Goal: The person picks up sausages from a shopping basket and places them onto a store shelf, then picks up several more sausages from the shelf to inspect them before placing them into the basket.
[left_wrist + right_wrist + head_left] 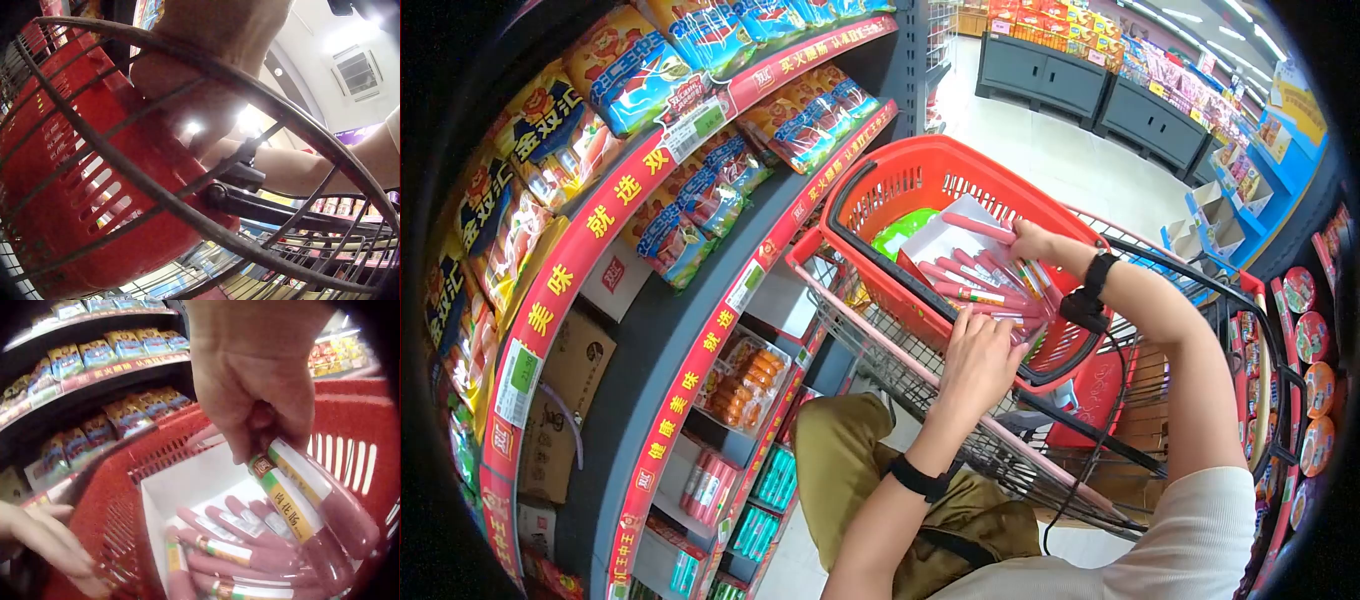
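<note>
My right hand (1032,243) (256,387) pinches two pink sausages (312,515) with green, white and yellow labels over a white box (930,243) (178,475). Several more sausages (980,275) (234,550) lie in that box, inside the red basket (920,150) (106,525). At the basket's near side is my left hand (982,358) (47,540), its fingers fairly straight; in the right wrist view nothing is in its grip. The left wrist view shows part of it (187,106) beyond the cart's wires, its fingertips hidden.
The basket sits in a metal shopping cart (890,360). A green package (903,232) lies beside the box. Curved shelves (630,400) of packaged sausages stand at the left, a blue display (1265,210) and round packs at the right. Pale floor (1020,130) shows beyond the cart.
</note>
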The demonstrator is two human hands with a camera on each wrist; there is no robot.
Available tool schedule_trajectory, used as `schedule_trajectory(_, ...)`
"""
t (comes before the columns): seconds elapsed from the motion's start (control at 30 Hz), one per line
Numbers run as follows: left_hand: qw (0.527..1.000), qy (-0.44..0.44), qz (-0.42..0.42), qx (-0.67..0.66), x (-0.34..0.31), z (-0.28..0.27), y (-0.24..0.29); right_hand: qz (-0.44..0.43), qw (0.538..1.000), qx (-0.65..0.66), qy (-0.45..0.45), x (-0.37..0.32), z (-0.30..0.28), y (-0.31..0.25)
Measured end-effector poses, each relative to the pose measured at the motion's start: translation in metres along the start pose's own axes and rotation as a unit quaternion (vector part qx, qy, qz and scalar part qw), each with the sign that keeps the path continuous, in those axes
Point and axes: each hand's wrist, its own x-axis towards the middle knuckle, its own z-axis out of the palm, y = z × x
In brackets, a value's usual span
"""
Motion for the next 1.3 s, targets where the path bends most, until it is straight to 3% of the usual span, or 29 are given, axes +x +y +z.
schedule_trajectory(0.03, 1.0, 0.008, 0.001, -0.012, 0.0, -0.001, 0.0, -0.03, 0.999, 0.031, 0.029, 0.004, -0.005, 0.005)
schedule_trajectory(0.07, 1.0, 0.016, 0.002, -0.025, 0.0, -0.002, 0.001, -0.063, 0.996, 0.058, 0.022, -0.039, -0.024, -0.037)
schedule_trajectory(0.1, 0.999, 0.019, 0.003, -0.026, 0.0, -0.002, 0.0, -0.086, 0.993, 0.069, 0.031, -0.043, -0.035, -0.043)
schedule_trajectory(0.17, 0.998, 0.058, 0.002, -0.026, 0.001, -0.001, 0.001, -0.083, 0.962, 0.257, -0.038, -0.061, -0.055, -0.066)
schedule_trajectory(0.2, 0.998, 0.062, 0.004, -0.028, 0.002, -0.003, 0.003, -0.084, 0.963, 0.253, -0.036, -0.073, -0.06, -0.08)
schedule_trajectory(0.27, 0.956, 0.197, -0.047, -0.21, 0.005, -0.013, 0.008, -0.064, 0.886, 0.445, -0.116, -0.097, -0.066, -0.116)
schedule_trajectory(0.3, 0.955, 0.207, -0.048, -0.208, 0.001, -0.022, 0.013, -0.069, 0.888, 0.438, -0.12, -0.11, -0.063, -0.134)
schedule_trajectory(0.33, 0.891, 0.188, -0.082, -0.405, -0.006, -0.035, 0.018, -0.088, 0.861, 0.475, -0.159, -0.126, -0.055, -0.152)
schedule_trajectory(0.37, 0.789, 0.163, -0.11, -0.582, -0.015, -0.045, 0.018, -0.105, 0.829, 0.511, -0.201, -0.141, -0.044, -0.169)
schedule_trajectory(0.4, 0.762, 0.116, -0.094, -0.63, -0.026, -0.052, 0.009, -0.107, 0.815, 0.532, -0.204, -0.156, -0.028, -0.187)
schedule_trajectory(0.43, 0.763, 0.131, -0.101, -0.624, -0.039, -0.068, 0.008, -0.107, 0.798, 0.555, -0.21, -0.169, -0.01, -0.202)
schedule_trajectory(0.47, 0.75, 0.099, -0.153, -0.636, -0.054, -0.089, 0.013, -0.112, 0.767, 0.58, -0.251, -0.179, 0.006, -0.214)
schedule_trajectory(0.5, 0.732, 0.069, -0.203, -0.647, -0.068, -0.106, 0.013, -0.114, 0.761, 0.579, -0.27, -0.187, 0.021, -0.227)
schedule_trajectory(0.57, 0.748, 0.107, -0.219, -0.617, -0.107, -0.124, 0.007, -0.181, 0.737, 0.577, -0.3, -0.174, 0.05, -0.235)
schedule_trajectory(0.63, 0.735, 0.171, -0.248, -0.607, -0.15, -0.141, 0.008, -0.201, 0.817, 0.503, -0.197, -0.184, 0.066, -0.265)
schedule_trajectory(0.67, 0.669, 0.269, -0.268, -0.639, -0.184, -0.146, 0.012, -0.258, 0.845, 0.41, -0.227, -0.177, 0.082, -0.269)
schedule_trajectory(0.7, 0.665, 0.292, -0.276, -0.629, -0.199, -0.146, 0.014, -0.234, 0.838, 0.407, -0.277, -0.178, 0.093, -0.269)
schedule_trajectory(0.77, 0.603, 0.423, -0.239, -0.633, -0.224, -0.144, 0.012, -0.232, 0.857, 0.337, -0.312, -0.191, 0.116, -0.272)
schedule_trajectory(0.83, 0.569, 0.476, -0.233, -0.629, -0.238, -0.14, 0.01, -0.234, 0.849, 0.29, -0.374, -0.202, 0.141, -0.28)
schedule_trajectory(0.87, 0.524, 0.522, -0.208, -0.64, -0.24, -0.141, 0.01, -0.27, 0.871, 0.218, -0.347, -0.211, 0.153, -0.288)
schedule_trajectory(0.9, 0.479, 0.563, -0.18, -0.649, -0.241, -0.141, 0.009, -0.321, 0.862, 0.201, -0.337, -0.223, 0.167, -0.297)
schedule_trajectory(0.93, 0.464, 0.583, -0.176, -0.644, -0.242, -0.141, 0.009, -0.349, 0.848, 0.202, -0.344, -0.228, 0.185, -0.303)
schedule_trajectory(0.97, 0.461, 0.588, -0.178, -0.64, -0.248, -0.137, 0.005, -0.375, 0.835, 0.204, -0.348, -0.231, 0.202, -0.307)
schedule_trajectory(1.03, 0.514, 0.596, -0.158, -0.596, -0.26, -0.127, -0.005, -0.384, 0.808, 0.243, -0.376, -0.245, 0.227, -0.32)
schedule_trajectory(1.07, 0.517, 0.628, -0.184, -0.552, -0.262, -0.126, -0.005, -0.413, 0.825, 0.176, -0.344, -0.243, 0.241, -0.319)
schedule_trajectory(1.1, 0.516, 0.629, -0.185, -0.551, -0.263, -0.13, -0.004, -0.413, 0.824, 0.176, -0.346, -0.245, 0.25, -0.32)
schedule_trajectory(1.17, 0.474, 0.685, -0.199, -0.516, -0.265, -0.142, 0.002, -0.443, 0.78, 0.209, -0.39, -0.252, 0.263, -0.322)
schedule_trajectory(1.23, 0.465, 0.698, -0.228, -0.495, -0.277, -0.139, 0.002, -0.398, 0.783, 0.191, -0.437, -0.258, 0.265, -0.325)
schedule_trajectory(1.3, 0.496, 0.652, -0.215, -0.532, -0.286, -0.143, 0.004, -0.342, 0.778, 0.196, -0.489, -0.258, 0.268, -0.328)
